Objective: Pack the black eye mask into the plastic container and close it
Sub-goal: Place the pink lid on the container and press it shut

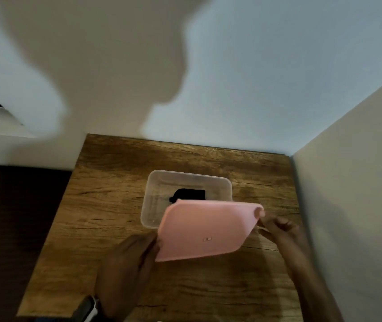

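Note:
A clear plastic container (152, 194) stands open on the wooden table (97, 205). The black eye mask (188, 194) lies folded inside it, partly hidden by the lid. A pink lid (206, 231) hovers tilted over the container's near right part. My left hand (129, 268) grips the lid's near left edge. My right hand (278, 228) pinches the lid's far right corner.
A white wall rises just behind the table, and a pale side panel (348, 205) borders its right edge. A dark floor (11, 228) lies to the left. A watch (87, 307) sits on my left wrist.

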